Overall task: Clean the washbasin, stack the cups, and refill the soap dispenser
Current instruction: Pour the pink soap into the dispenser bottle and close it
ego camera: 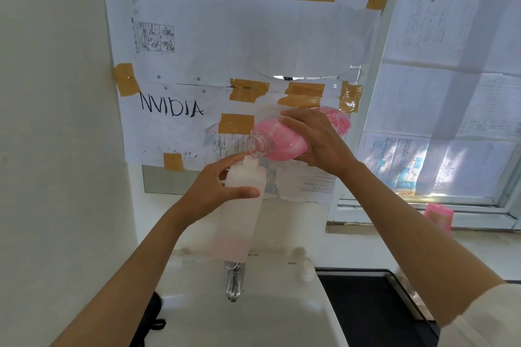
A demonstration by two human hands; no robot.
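A white washbasin [282, 318] fills the bottom of the view, with a metal tap [234, 282] at its back edge and a black tray [372, 307] just beside it on the right. Behind it, sheets of paper [239, 45] are taped to the wall with brown tape, one bearing the handwritten word "NVIDIA". Above the tap, the left hand [214, 189] grips a tall, translucent white soap dispenser [239, 214] near its upper part, fingers curled round the far side and the thumb [242, 193] laid across the front; the dispenser stands nearly upright, its open neck at the top, with a shallow layer of pink liquid at the bottom. The right hand [315, 141] wraps over a clear refill bottle [282, 141] of pink soap, holding it tipped almost on its side, its uncapped threaded mouth touching or just above the dispenser's neck. On the window ledge well to the right stands a pink cup [439, 217]. A small white cap or pump piece [306, 270] rests on the basin rim near the tap.
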